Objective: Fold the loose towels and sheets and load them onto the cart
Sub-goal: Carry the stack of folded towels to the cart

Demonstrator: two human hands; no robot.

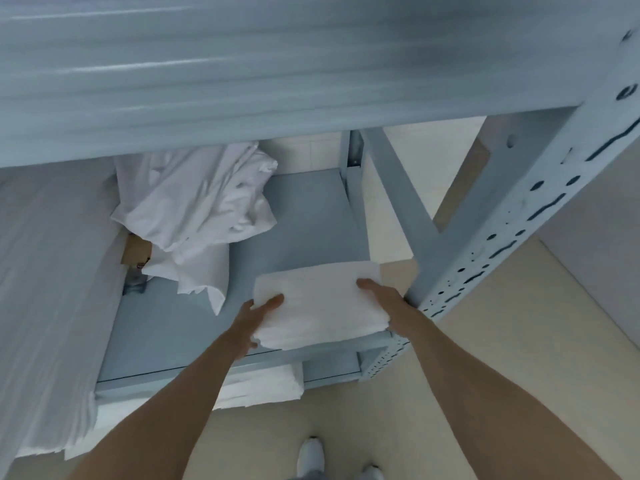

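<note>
Folded white towel (320,306): at front right corner of cart middle shelf (304,209), near edge overhanging. Left hand (258,315), right hand (379,294) grasping opposite sides. Soft, light, floppy; best supported from beneath. Loose sheets (197,206) at back left.

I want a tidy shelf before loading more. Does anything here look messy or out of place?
Yes. A crumpled white sheet lies unfolded at the back left of the middle shelf, one corner hanging loose. The folded towel held by the left hand and right hand looks neat.
</note>
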